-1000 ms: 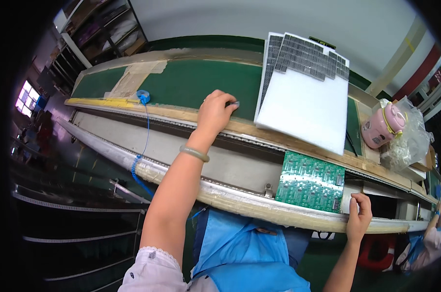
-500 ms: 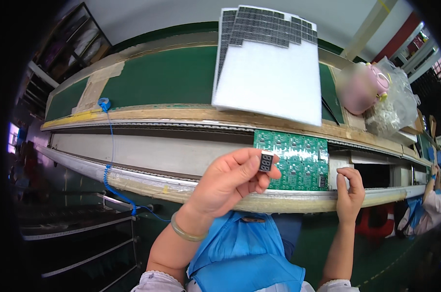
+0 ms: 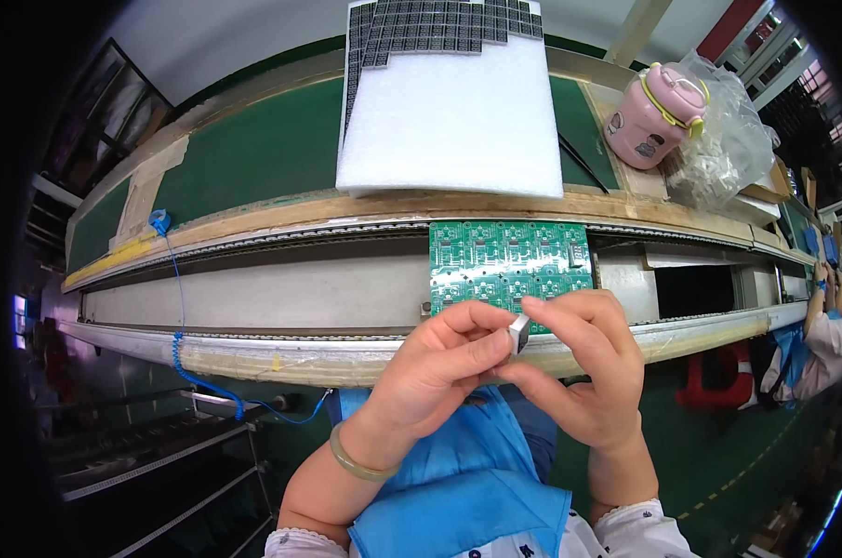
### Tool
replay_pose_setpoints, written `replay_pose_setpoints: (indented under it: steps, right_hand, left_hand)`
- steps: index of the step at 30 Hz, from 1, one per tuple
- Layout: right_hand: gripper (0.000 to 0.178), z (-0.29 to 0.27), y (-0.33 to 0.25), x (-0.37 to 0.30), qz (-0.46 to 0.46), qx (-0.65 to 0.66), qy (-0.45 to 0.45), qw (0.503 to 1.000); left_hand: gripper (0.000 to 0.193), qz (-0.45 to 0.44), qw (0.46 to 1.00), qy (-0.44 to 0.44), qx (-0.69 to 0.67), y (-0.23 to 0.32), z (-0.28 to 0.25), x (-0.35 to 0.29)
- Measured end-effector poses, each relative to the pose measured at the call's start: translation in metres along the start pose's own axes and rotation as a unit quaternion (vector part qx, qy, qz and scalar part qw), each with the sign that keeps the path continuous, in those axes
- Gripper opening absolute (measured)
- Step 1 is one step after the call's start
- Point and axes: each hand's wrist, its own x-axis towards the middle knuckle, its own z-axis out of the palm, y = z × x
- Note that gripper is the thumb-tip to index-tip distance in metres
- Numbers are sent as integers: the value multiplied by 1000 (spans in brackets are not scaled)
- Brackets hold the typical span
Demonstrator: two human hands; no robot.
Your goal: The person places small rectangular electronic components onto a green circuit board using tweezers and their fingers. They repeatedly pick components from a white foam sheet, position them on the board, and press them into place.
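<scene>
My left hand pinches a small seven-segment display between thumb and fingers, tilted so that its white side faces up. My right hand has come up beside it, index fingertip at the display's upper end and thumb below, the two fingers apart. Beyond the hands, a green circuit board panel lies across the conveyor rails, its near part hidden by my fingers. One display sits on the panel's far right.
White foam sheets carrying rows of displays rest on the green bench behind. Right of them are black tweezers, a pink lidded jar and plastic bags. A coiled blue cord hangs at left. Another person works far right.
My right hand has moved left from the panel's right side to the display. The left hand has turned the display, its digit face now mostly out of sight. The whole view has shifted.
</scene>
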Motion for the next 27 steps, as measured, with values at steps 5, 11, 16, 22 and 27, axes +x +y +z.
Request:
replay_pose_setpoints:
  steps: [5, 11, 16, 22, 27]
  right_hand:
    - [42, 4, 9, -11, 56, 103, 20, 993]
    - [42, 4, 13, -19, 130, 205, 41, 969]
    - [44, 1, 9, -19, 164, 261, 23, 951]
    - [41, 3, 7, -19, 172, 299, 24, 938]
    - [40, 7, 18, -27, 197, 415, 30, 888]
  left_hand:
    - [20, 38, 995, 24, 88, 0, 8, -4]
    - [24, 66, 983, 31, 167, 0, 13, -5]
    - [25, 74, 981, 37, 175, 0, 16, -8]
    - [25, 70, 978, 55, 188, 1, 16, -11]
    - [23, 78, 971, 81, 210, 4, 28, -13]
